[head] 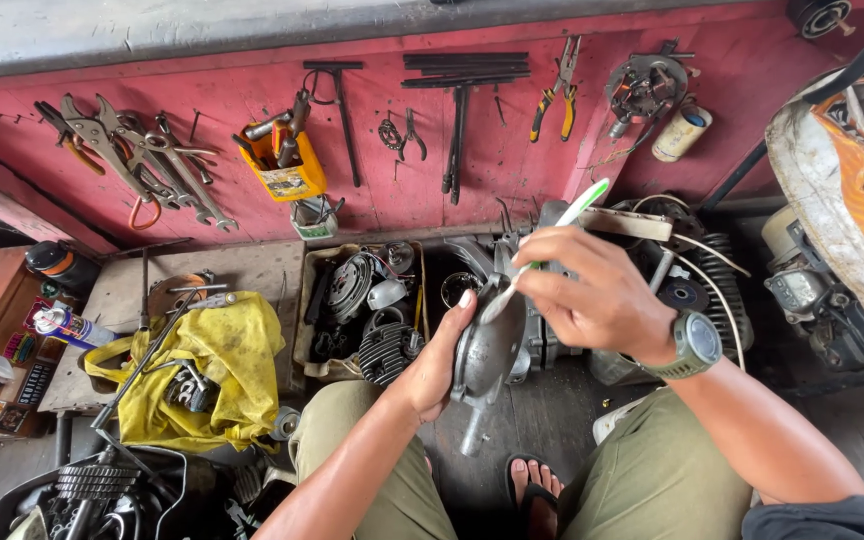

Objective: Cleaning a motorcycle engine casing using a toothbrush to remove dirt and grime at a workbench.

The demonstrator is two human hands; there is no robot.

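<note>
My left hand [434, 362] grips a grey metal engine cover [490, 350] from its left side, holding it upright above my lap. My right hand [592, 295] holds a white and green toothbrush [562, 222], whose bristle end rests on the top of the cover. A green watch [694, 345] is on my right wrist. Behind the cover stands a grey engine block [552, 340] on the dark floor.
A cardboard box [304, 320] with engine parts sits to the left. A yellow bag [217, 365] lies further left. Wrenches [147, 160], pliers [556, 95] and other tools hang on the red wall [512, 150]. Another engine [822, 290] is at the right. My sandalled foot [534, 490] is below.
</note>
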